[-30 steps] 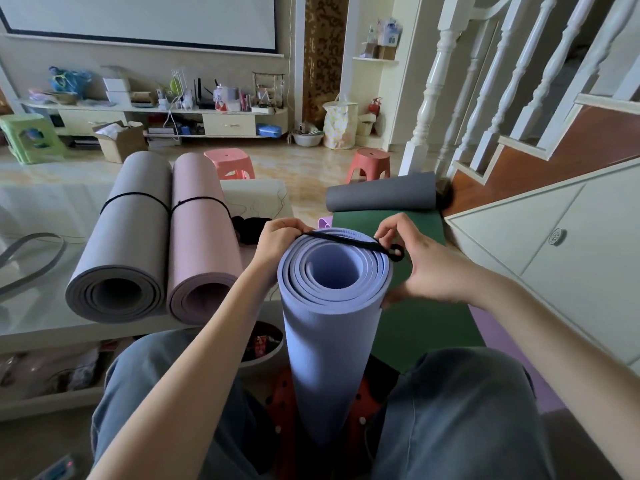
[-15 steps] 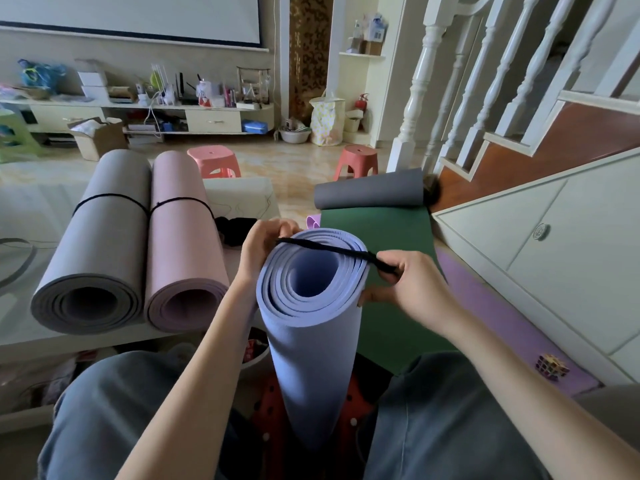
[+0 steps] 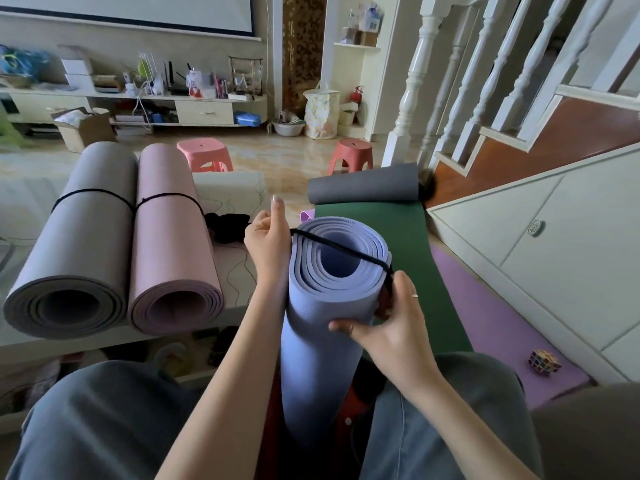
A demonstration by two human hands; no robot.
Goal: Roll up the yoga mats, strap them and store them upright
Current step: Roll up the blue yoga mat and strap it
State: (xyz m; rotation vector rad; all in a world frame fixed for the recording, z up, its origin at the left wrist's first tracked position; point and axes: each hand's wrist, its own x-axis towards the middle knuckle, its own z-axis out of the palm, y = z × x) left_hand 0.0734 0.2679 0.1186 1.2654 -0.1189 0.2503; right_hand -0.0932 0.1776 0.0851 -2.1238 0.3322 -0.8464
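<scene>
Living-room floor, frame centre: left hand [image 3: 268, 237] and right hand [image 3: 394, 323] both pinch strap [image 3: 341, 244] across rolled mat [image 3: 322, 327] top, strapping step; next slide it down.

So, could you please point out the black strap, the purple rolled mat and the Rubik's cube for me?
black strap [image 3: 341, 247]: head view, on the stretch crossing the roll's open end.
purple rolled mat [image 3: 311, 358]: head view, on its outer wall below the hands.
Rubik's cube [image 3: 544, 362]: head view, on its near face.
</scene>
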